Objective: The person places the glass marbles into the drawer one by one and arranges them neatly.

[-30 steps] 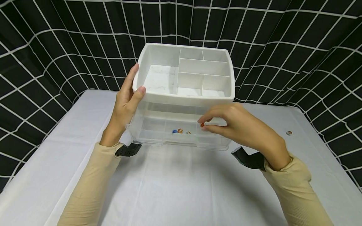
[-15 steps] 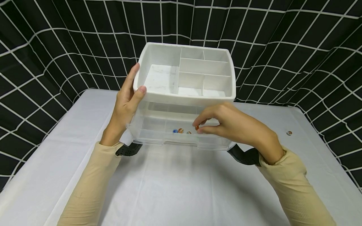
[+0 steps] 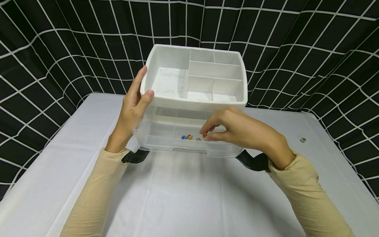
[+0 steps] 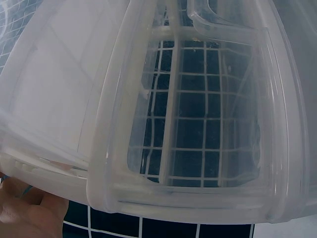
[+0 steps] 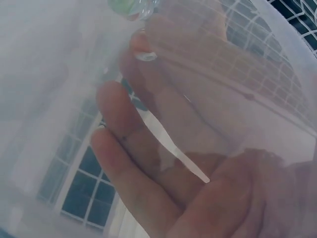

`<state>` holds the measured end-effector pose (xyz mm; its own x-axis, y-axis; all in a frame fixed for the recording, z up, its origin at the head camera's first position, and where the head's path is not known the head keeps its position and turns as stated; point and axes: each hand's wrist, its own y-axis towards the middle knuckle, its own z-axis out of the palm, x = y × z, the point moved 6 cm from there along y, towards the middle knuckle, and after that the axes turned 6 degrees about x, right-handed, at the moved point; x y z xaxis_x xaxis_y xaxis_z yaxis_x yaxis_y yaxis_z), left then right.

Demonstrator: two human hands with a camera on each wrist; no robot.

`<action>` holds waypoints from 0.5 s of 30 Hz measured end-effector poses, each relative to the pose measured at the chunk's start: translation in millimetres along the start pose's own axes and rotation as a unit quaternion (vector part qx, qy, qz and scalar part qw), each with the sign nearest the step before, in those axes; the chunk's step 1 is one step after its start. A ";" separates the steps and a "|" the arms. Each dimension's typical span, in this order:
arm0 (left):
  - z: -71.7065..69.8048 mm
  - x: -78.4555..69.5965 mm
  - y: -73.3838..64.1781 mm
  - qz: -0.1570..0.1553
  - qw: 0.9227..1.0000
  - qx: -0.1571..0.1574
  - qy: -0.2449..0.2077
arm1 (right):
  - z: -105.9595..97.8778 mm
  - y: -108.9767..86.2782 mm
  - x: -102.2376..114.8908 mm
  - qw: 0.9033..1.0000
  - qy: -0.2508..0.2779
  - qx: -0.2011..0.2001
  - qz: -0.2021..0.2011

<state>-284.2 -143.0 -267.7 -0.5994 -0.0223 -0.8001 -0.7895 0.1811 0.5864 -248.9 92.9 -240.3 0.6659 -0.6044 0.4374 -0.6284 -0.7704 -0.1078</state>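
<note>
A white plastic drawer organizer is held by its left side in my left hand, the thumb lying on the top rim. Below the rim, its clear drawer is pulled out towards me. Inside the drawer lie a blue marble, an orange and white marble and a partly hidden marble. Just right of them, my right hand pinches an orange marble between thumb and fingers, low in the drawer. Clear plastic covers much of the right wrist view, with a greenish glass marble at the top edge.
One more marble lies on the white cloth at the right. Divided compartments make up the organizer's top. A black curtain with white grid lines stands behind and on both sides.
My right hand has moved left and slightly down inside the drawer with the orange marble, closer to the other marbles. The left hand keeps its hold on the organizer.
</note>
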 end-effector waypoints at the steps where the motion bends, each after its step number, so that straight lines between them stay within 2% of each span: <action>1: 0.1 -0.2 -0.1 0.000 1.000 0.000 0.001 | 0.3 0.5 -0.1 1.000 -0.001 0.001 -0.001; 15: 0.4 -1.4 -0.5 -0.001 1.000 0.001 0.006 | 1.0 1.1 -1.5 1.000 -0.004 0.005 0.017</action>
<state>-283.0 -142.7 -266.9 -0.5989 -0.0347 -0.8001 -0.7908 0.1835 0.5839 -250.2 92.8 -241.9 0.6480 -0.6315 0.4258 -0.6461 -0.7518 -0.1316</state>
